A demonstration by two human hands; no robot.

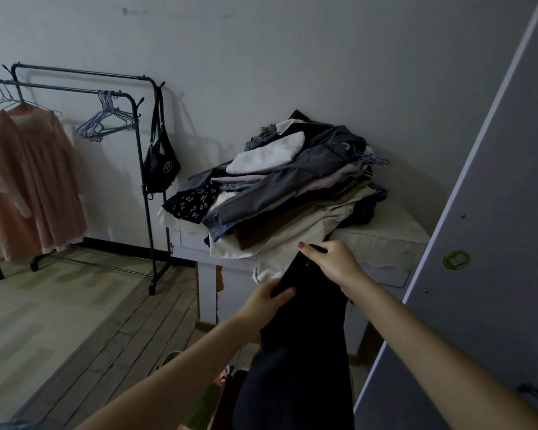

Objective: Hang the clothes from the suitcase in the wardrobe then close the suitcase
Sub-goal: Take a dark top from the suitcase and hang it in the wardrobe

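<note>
Early in the job: one dark garment in hand, much left unhung.
Left hand (269, 297) and right hand (334, 262) both grip the dark garment (305, 321) at the worktop's (385, 240) front edge; clothes pile (292, 187) remains there; suitcase unseen.

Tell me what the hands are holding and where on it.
Both hold a black garment by its top edge: right hand at the upper corner, left hand lower on the near side.
</note>
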